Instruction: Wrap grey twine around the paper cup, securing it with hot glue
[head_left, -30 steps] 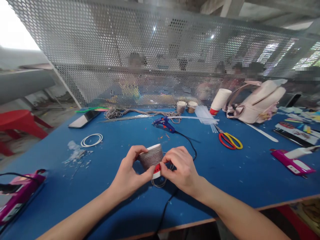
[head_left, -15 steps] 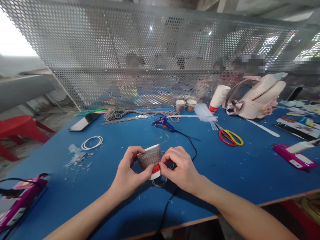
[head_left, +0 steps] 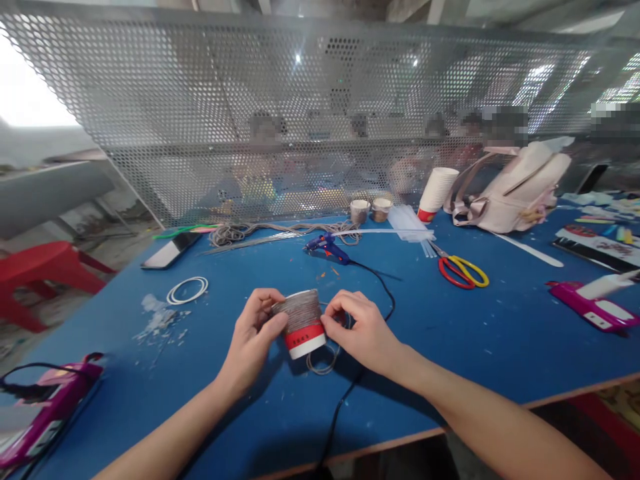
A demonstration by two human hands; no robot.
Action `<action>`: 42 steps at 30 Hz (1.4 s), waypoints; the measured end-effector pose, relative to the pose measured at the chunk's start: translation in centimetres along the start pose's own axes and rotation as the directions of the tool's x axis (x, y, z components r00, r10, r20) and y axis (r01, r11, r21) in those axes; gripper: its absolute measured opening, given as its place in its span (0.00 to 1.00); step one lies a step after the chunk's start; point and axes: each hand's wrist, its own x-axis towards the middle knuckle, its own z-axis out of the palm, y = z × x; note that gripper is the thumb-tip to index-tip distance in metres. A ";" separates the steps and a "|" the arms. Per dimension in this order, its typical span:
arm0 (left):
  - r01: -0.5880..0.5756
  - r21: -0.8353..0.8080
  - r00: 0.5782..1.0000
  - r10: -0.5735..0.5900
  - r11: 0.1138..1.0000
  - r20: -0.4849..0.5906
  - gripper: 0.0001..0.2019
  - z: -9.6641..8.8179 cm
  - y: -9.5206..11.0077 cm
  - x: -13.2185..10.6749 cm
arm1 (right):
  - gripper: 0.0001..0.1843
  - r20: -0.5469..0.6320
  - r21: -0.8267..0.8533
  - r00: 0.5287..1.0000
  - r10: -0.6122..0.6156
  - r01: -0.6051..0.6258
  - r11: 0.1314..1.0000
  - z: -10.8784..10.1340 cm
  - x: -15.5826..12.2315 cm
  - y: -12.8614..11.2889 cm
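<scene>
A paper cup [head_left: 304, 330] is wrapped in rows of grey cord over its upper part, while its red band and white end stay bare. My left hand [head_left: 255, 333] grips the cup from the left, thumb on the wrapped side. At the cup's right side, my right hand [head_left: 357, 327] is closed in a pinch on the grey cord [head_left: 323, 370], whose loose loop hangs below the cup. The exact pinch point is partly hidden by the fingers. Beyond the hands lies a blue glue gun [head_left: 327, 248] with a clear stick in its back.
Scissors [head_left: 463, 272], glue sticks [head_left: 405, 223], two wrapped cups [head_left: 370, 211], stacked paper cups [head_left: 437, 193] and a backpack [head_left: 515, 193] stand or lie at the back right. Coiled cord [head_left: 230, 233] and a phone [head_left: 170, 251] are back left. A black cable [head_left: 345, 397] crosses the table.
The cup has turned and tilted, so more of its red band shows. My left thumb has moved up from the red band onto the cord wrapping. My right hand stays beside the cup.
</scene>
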 end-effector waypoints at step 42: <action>-0.425 0.474 0.897 0.428 0.771 0.109 0.13 0.0 0.6 0.0 | 0.18 0.229 0.418 0.939 0.258 -0.334 0.845 0.4 0.2 0.6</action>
